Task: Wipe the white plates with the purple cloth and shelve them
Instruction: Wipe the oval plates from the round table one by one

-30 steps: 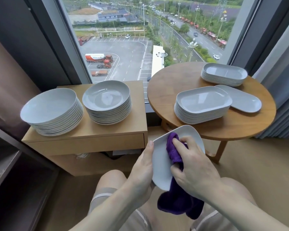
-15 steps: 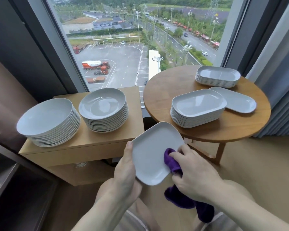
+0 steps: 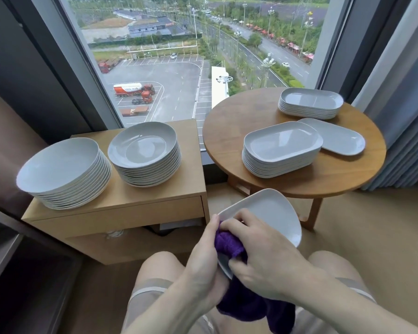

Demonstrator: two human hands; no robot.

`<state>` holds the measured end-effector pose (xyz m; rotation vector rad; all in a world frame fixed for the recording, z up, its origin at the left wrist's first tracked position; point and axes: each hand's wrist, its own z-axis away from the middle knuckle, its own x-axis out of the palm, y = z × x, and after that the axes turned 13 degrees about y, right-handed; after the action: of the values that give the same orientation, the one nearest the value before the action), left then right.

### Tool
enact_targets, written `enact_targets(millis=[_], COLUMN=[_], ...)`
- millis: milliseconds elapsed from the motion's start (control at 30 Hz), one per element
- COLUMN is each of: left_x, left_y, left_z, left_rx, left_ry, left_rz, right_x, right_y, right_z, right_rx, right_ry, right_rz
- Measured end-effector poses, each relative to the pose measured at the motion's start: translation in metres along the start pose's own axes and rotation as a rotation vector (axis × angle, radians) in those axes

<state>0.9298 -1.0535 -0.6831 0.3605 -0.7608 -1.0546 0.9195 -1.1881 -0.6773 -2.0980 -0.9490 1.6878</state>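
Over the lap, a white plate point(image 3: 270, 213) is held at its near edge by the left hand point(image 3: 203, 259), while the purple cloth point(image 3: 227, 242) is pinched on it by the right hand point(image 3: 263, 256). It is tilted, its long side pointing up and right toward the round table point(image 3: 227, 131). It could be dropped if rubbed too hard.

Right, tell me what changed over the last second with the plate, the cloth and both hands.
The right hand swept the purple cloth from the plate's upper part, down to its lower right edge, then across to its left edge beside the left hand's thumb. The left hand kept holding the white plate, which tilted a little. Nothing was let go. The stacks on the cabinet and the round table stayed put.
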Motion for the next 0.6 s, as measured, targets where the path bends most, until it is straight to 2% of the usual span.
enact_targets(millis=[233, 367, 467, 600], left_x=[-0.009, -0.014, -0.016, -0.015], left_y=[0.006, 0.024, 0.034, 0.032], left_z=[-0.008, -0.009, -0.012, -0.015], left_rx=[0.145, 0.262, 0.3, 0.274], left_ry=[-0.03, -0.051, -0.021, 0.055], left_rz=[-0.16, -0.195, -0.145, -0.118], right_x=[-0.012, -0.016, -0.005, 0.011], right_y=[0.035, 0.054, 0.041, 0.005], right_z=[-0.015, -0.018, -0.012, 0.003], right_rx=[0.21, 0.36, 0.266, 0.068], right_ry=[0.09, 0.056, -0.016, -0.104], right_rz=[0.16, 0.32, 0.39, 0.302])
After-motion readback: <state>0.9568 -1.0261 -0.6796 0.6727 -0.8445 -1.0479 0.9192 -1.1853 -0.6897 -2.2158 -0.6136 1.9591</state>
